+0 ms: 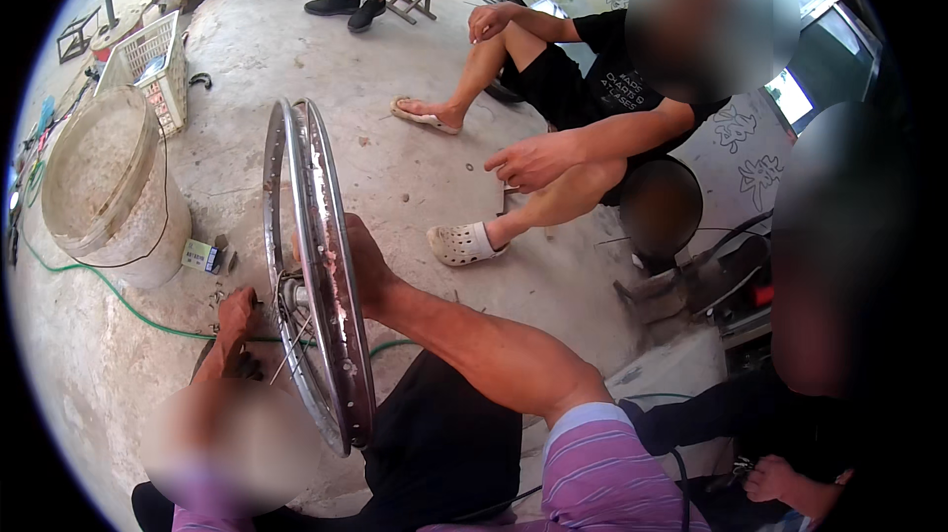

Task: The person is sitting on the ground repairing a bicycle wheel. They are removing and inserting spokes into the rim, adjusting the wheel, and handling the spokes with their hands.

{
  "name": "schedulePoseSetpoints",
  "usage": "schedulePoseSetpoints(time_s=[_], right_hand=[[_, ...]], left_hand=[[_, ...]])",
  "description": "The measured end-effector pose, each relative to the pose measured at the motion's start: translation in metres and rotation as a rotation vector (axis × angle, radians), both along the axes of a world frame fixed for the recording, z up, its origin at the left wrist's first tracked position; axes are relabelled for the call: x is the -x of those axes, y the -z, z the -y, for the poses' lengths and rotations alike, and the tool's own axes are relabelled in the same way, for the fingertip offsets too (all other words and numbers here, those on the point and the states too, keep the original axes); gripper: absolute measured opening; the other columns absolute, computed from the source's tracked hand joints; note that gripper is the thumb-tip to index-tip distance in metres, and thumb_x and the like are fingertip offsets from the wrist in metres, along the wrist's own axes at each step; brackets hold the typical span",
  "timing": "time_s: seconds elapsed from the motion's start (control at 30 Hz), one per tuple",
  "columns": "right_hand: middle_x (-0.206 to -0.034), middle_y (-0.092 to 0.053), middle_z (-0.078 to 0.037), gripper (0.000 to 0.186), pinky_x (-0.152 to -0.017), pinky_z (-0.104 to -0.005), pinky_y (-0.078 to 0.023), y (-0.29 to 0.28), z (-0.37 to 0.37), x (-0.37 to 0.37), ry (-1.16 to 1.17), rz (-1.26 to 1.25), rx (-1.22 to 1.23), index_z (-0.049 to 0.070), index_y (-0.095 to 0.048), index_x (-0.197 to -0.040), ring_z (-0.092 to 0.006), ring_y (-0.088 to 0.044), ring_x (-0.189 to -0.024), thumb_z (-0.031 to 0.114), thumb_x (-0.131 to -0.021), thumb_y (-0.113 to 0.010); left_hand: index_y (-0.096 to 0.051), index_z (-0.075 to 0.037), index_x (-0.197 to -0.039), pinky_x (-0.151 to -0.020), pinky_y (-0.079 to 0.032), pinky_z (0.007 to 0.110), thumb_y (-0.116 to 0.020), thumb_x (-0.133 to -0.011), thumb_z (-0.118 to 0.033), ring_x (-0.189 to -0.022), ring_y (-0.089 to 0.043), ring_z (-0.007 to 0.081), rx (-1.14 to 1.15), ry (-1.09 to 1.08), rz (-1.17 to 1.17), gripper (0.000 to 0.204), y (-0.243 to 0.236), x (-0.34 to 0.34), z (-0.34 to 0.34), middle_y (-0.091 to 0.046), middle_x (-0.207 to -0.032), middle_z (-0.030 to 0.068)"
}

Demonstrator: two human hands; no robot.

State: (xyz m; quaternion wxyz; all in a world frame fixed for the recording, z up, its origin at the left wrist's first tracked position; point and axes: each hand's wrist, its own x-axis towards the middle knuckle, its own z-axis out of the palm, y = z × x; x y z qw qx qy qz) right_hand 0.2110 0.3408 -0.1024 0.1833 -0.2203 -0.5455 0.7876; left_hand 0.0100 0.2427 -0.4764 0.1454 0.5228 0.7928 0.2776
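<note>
A worn metal wheel rim [341, 334] stands upright in front of me, its chrome flaking. Inside it is a hub [293, 291] with a few thin spokes. My right hand [363, 263] is closed round the rim from its right side, part of the fingers hidden behind the metal. Down by the floor, left of the wheel, my left hand [237, 315] has its fingers drawn together among small loose parts. What it pinches, if anything, is too small to make out. A small printed box [200, 255] lies just beyond that hand.
A dirty white bucket [118, 196] stands at the left, with a plastic crate [168, 68] behind it. A green hose [133, 307] crosses the floor under the wheel. Seated people are opposite; one wears pale clogs [464, 245]. Another person's hand [775, 480] is at the lower right.
</note>
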Motion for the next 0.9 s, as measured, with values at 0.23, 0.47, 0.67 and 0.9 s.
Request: schedulePoseSetpoints(time_s=[0.23,0.47,0.67,0.9], right_hand=[[-0.057,-0.048,0.004,0.027,-0.036,-0.0223,-0.036,-0.007,0.010,-0.005,0.071,-0.007,0.022,0.008,-0.057,-0.072,-0.0045,-0.044,-0.042,0.025,-0.092,-0.053],[-0.059,-0.050,0.002,0.024,-0.038,-0.0227,-0.039,-0.003,0.002,-0.005,0.073,-0.029,0.042,0.008,-0.058,-0.073,-0.0060,-0.045,-0.043,0.022,-0.092,-0.055],[-0.068,-0.055,0.002,0.016,-0.041,-0.0243,-0.044,0.006,0.001,0.016,0.124,-0.049,0.087,0.009,-0.059,-0.083,-0.0074,-0.052,-0.050,0.019,-0.095,-0.055],[-0.058,-0.051,0.000,0.037,-0.040,-0.0256,-0.041,-0.006,0.009,0.008,0.075,0.022,0.075,0.010,-0.056,-0.076,-0.0108,-0.048,-0.044,0.038,-0.100,-0.056]], left_hand=[[-0.062,-0.005,-0.086,-0.073,-0.050,0.050,-0.064,-0.075,-0.016,-0.084,-0.063,0.0419,-0.023,-0.054,0.007,0.015,0.015,0.008,-0.002,-0.064,-0.088,0.0212],[-0.063,-0.001,-0.085,-0.074,-0.051,0.046,-0.061,-0.075,-0.015,-0.081,-0.064,0.0404,0.012,-0.140,0.216,0.017,-0.021,0.011,0.005,-0.065,-0.085,0.0217],[-0.063,0.003,-0.084,-0.061,-0.051,0.033,-0.062,-0.078,-0.018,-0.064,-0.064,0.0217,-0.059,-0.200,0.577,0.022,-0.147,0.079,0.029,-0.064,-0.074,0.0126],[-0.067,0.001,-0.098,-0.068,-0.050,0.026,-0.065,-0.093,-0.014,-0.073,-0.060,0.0103,-0.344,-0.006,0.649,0.015,-0.373,0.066,0.058,-0.063,-0.081,0.0031]])
